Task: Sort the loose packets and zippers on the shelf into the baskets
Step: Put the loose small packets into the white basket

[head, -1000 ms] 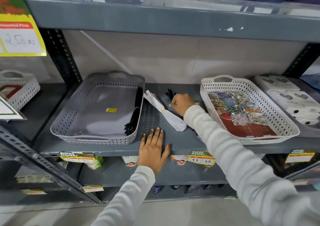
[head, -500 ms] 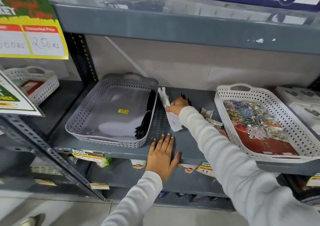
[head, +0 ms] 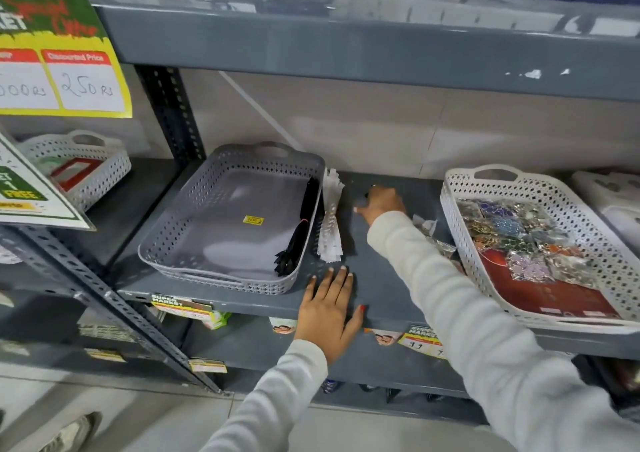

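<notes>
Your right hand (head: 381, 202) sits curled at the back of the shelf (head: 388, 278), between the grey basket (head: 221, 223) and the white basket (head: 540, 243); something dark shows at the knuckles, likely the black zippers, but you cannot tell whether the fingers have closed on anything. Left hand (head: 329, 309) lies flat and spread on the shelf's front edge, holding nothing. White zippers (head: 330, 219) lie on the shelf, touching the grey basket's right wall; a black bundle (head: 298, 229) already rests inside that wall. Loose packets (head: 429, 233) sit by your right sleeve, just beside the white basket, which holds more packets. For this step: gather the dark zippers whole, lift clear of the rim, and lay them beside the bundle in the grey basket; then take the white zippers. Against half a second ago: the right hand was on the white zippers and is now off them, further back and right; the white zippers lie straighter along the basket; the left hand has not moved.
</notes>
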